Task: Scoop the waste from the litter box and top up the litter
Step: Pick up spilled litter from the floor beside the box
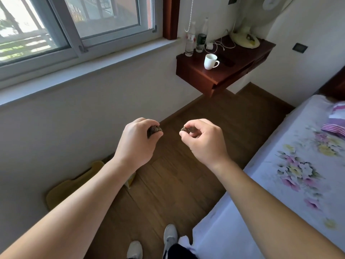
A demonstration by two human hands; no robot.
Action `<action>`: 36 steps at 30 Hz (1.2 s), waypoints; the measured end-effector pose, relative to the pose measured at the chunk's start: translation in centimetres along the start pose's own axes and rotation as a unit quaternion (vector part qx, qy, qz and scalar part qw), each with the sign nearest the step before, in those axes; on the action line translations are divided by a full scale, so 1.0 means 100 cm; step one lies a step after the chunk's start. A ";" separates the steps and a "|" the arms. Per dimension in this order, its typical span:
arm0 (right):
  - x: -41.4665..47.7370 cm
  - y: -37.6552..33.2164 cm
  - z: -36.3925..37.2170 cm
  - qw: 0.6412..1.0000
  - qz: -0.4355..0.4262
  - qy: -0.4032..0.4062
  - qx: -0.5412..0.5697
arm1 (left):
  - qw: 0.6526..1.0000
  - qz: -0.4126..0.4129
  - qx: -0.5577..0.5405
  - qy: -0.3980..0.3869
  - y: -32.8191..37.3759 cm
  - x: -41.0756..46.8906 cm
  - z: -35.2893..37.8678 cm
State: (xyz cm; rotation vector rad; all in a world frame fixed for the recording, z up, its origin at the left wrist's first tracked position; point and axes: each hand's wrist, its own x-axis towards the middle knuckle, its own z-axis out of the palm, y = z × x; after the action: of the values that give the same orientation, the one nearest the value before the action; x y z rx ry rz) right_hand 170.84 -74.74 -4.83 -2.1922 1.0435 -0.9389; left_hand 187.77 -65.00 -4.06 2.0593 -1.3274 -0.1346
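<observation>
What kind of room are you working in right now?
Most likely a bedroom. A bed with a floral sheet fills the right side, and a small wall-mounted wooden bedside shelf holds a white mug and water bottles, next to a sliding window.

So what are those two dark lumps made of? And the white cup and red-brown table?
The dark brown lump in the left hand and the second dark lump in the right hand look rough, grainy and matt, maybe clumped litter, unsure. The white handled cup is smooth and shiny, likely glazed ceramic. The red-brown wall table is probably varnished wood, from its sheen.
</observation>
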 end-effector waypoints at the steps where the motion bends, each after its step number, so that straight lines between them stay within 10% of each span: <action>1: -0.001 0.001 -0.003 1.000 -0.005 -0.005 0.001 | 1.000 -0.006 0.000 0.004 0.003 -0.003 0.001; 36: -0.237 0.050 -0.222 0.998 -0.042 -0.015 0.044 | 0.998 -0.016 0.007 0.061 0.219 -0.265 0.043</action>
State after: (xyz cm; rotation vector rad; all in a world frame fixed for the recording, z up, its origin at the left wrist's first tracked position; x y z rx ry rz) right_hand 140.64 -61.87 -3.16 -2.1843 0.8845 -0.9666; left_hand 156.41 -50.38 -1.49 2.0668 -1.2253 -0.0129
